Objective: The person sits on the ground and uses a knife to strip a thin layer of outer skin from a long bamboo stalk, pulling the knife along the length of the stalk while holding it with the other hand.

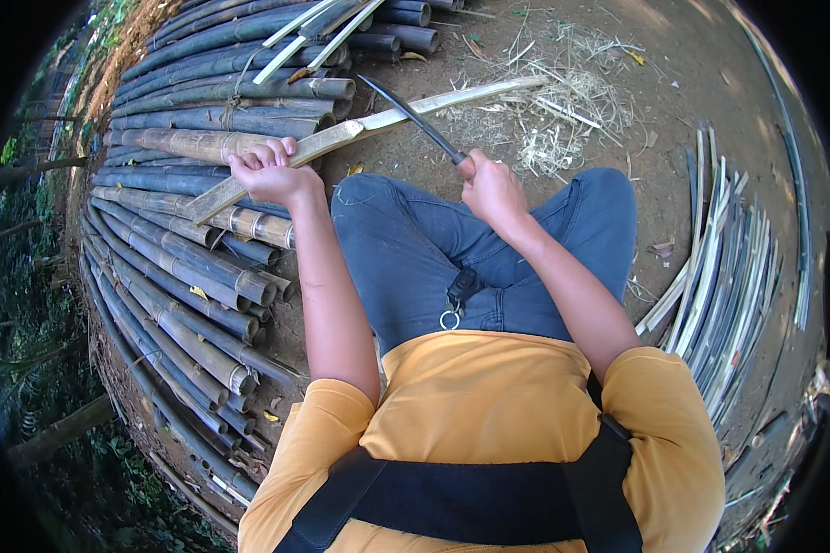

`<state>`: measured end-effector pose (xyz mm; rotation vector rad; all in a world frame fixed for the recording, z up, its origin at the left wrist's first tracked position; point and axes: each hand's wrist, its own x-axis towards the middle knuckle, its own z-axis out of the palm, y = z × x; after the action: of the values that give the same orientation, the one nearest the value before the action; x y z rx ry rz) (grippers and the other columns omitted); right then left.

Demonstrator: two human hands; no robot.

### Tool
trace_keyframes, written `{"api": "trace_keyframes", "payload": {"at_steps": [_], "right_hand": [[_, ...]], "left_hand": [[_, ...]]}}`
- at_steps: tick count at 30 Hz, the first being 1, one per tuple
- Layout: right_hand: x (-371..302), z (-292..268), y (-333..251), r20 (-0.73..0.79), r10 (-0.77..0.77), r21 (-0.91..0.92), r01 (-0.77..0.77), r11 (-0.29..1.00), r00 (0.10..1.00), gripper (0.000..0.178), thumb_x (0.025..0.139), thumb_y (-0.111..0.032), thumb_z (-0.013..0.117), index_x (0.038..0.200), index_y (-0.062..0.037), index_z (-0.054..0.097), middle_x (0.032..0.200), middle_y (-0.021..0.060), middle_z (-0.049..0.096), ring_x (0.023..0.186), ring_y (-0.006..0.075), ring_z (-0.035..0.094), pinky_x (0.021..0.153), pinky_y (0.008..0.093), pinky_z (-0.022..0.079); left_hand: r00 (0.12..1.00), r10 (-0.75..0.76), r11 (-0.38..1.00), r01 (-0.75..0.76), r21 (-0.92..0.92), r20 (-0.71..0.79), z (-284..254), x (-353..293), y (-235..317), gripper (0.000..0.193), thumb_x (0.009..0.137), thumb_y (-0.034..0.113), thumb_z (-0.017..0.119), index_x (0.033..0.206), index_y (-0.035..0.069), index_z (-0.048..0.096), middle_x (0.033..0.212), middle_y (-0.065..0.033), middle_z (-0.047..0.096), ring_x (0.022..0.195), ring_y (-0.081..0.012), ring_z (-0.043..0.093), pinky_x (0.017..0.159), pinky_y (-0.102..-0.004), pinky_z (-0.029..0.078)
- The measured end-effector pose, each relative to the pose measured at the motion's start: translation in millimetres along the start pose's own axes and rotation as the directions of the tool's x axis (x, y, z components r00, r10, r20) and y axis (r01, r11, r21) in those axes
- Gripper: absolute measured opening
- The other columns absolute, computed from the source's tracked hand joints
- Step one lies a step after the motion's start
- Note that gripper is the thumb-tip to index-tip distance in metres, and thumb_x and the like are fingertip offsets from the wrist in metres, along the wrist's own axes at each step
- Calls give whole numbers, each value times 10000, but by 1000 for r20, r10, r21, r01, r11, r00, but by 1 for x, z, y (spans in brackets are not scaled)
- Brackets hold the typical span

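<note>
Bare dirt ground [710, 83], bamboo poles [184, 267] stacked alongside. Left hand [269, 172] fingers wrapped round a bamboo strip [360, 129]; right hand [492, 189] fingers grip a knife [413, 118] closed.

Your left hand [269, 171] grips a long split bamboo strip [360, 131] near its lower end; the strip runs up and right over your knee. Your right hand [491, 189] is closed on the handle of a dark blade [413, 116], which crosses the strip and touches it. Stacked bamboo poles [184, 221] lie to your left, thin split slats [719, 267] to your right, and shavings [563, 111] litter the dirt ahead.
</note>
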<state>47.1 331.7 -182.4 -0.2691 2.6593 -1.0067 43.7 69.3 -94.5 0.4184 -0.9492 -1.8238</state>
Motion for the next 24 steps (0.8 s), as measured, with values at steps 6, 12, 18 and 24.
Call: {"api": "trace_keyframes", "payload": {"at_steps": [6,12,18,24], "right_hand": [[21,15,21,-35,44,-25,-45,999,998,188,876,-144,630,1035,-52,585,886,235,706,875,442,692,773,545,537],[8,5,20,-30,26,-64,-28,998,999,199,848,-132,637,1035,-77,595,846,222,704,849,439,695,767,544,537],[43,-1,54,-85,212,53,-208,977,973,153,865,-152,611,987,-61,599,880,238,697,868,441,683,770,543,526],[37,6,45,-75,14,-36,-17,999,997,122,903,-147,593,1002,-78,612,864,236,705,861,439,695,753,540,543]], "left_hand": [[996,18,999,-15,39,-83,10,-15,3,444,1056,386,338,680,173,237,578,26,213,514,-125,248,508,-304,312],[994,58,996,-51,69,-95,17,-24,6,488,1076,430,326,676,167,232,584,28,205,521,-121,237,510,-302,307],[997,59,997,-56,58,-50,25,-30,10,485,1083,420,328,682,163,234,591,29,195,515,-117,234,499,-296,295],[998,28,999,-26,27,-48,14,-11,1,404,1032,361,365,694,168,256,571,26,238,485,-119,260,492,-300,318]]}}
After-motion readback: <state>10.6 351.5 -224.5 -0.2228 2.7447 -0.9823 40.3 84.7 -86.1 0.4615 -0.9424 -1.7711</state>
